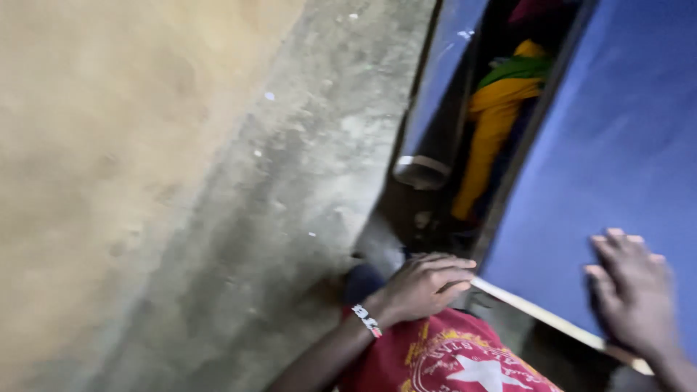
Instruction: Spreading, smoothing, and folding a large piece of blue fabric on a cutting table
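My left hand point(425, 285) curls around the lower edge of a blue panel point(617, 160), perhaps a door or lid, at its pale wooden rim point(537, 313). It wears a beaded wristband. My right hand point(633, 290) lies flat on the blue surface with its fingers spread, holding nothing. Below my arms shows a red garment with a white star print point(457, 359). The view is tilted and blurred.
A rough concrete wall and a tan surface point(145, 181) fill the left. Behind the panel, a dark gap holds yellow and green cloth point(497, 109). A dark glossy tube-like object with a metal band point(428, 163) stands beside the gap.
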